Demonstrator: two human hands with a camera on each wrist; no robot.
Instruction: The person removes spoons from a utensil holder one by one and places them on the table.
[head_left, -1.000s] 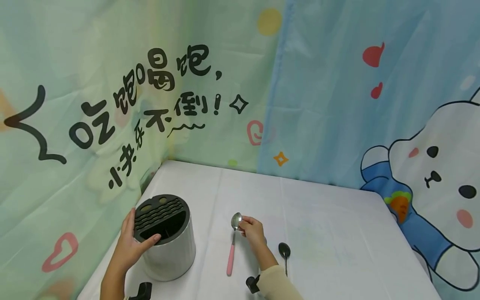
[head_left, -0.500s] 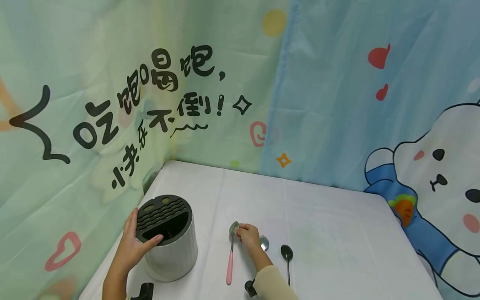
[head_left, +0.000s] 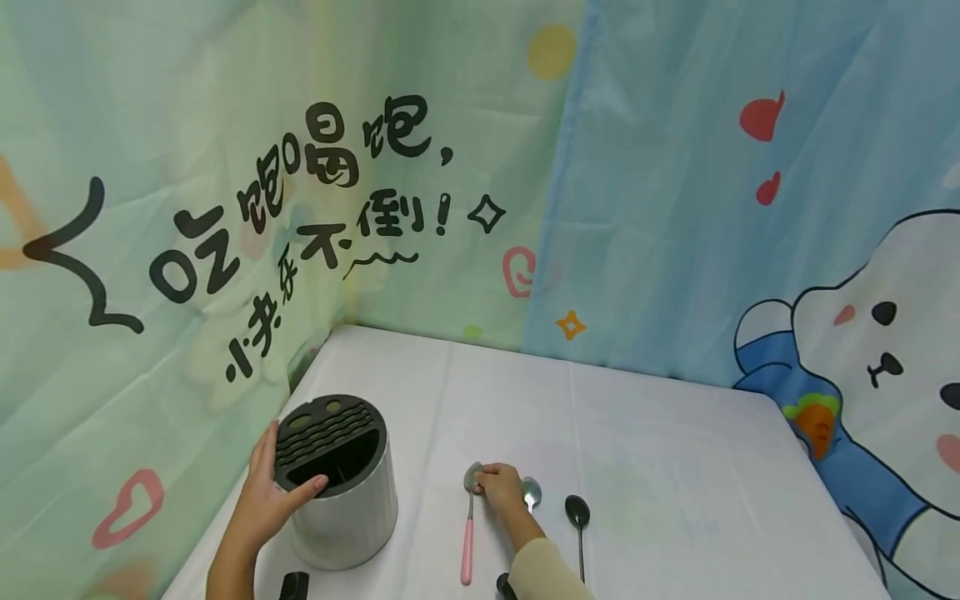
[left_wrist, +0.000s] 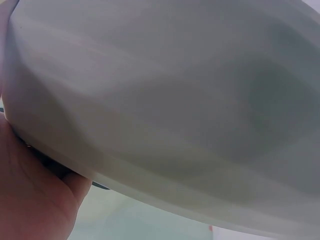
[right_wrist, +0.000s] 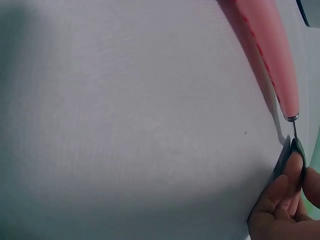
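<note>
In the head view my left hand (head_left: pixel 258 508) holds a round white utensil holder (head_left: pixel 348 533) at its left side, the thumb lying over the rim of its black slotted top. The left wrist view is mostly filled by the holder's pale wall (left_wrist: pixel 165 100), with part of the hand (left_wrist: pixel 37 190) at its edge. My right hand (head_left: pixel 504 496) pinches a pink-handled spoon (head_left: pixel 467 550) by its metal bowl; the handle points toward me. Close up in the right wrist view, the pink handle (right_wrist: pixel 272 55) leads down to the pinching fingers (right_wrist: pixel 282 192).
Right of my right hand lie a silver spoon (head_left: pixel 531 492), partly hidden by the wrist, and a dark spoon (head_left: pixel 577 512). A white cloth covers the table (head_left: pixel 675 483). Printed curtains (head_left: pixel 645 208) hang behind and to the left.
My right hand has moved the pink-handled spoon toward me and lower in the view, uncovering the silver spoon beside it. My left hand keeps its place on the holder; the view has shifted slightly.
</note>
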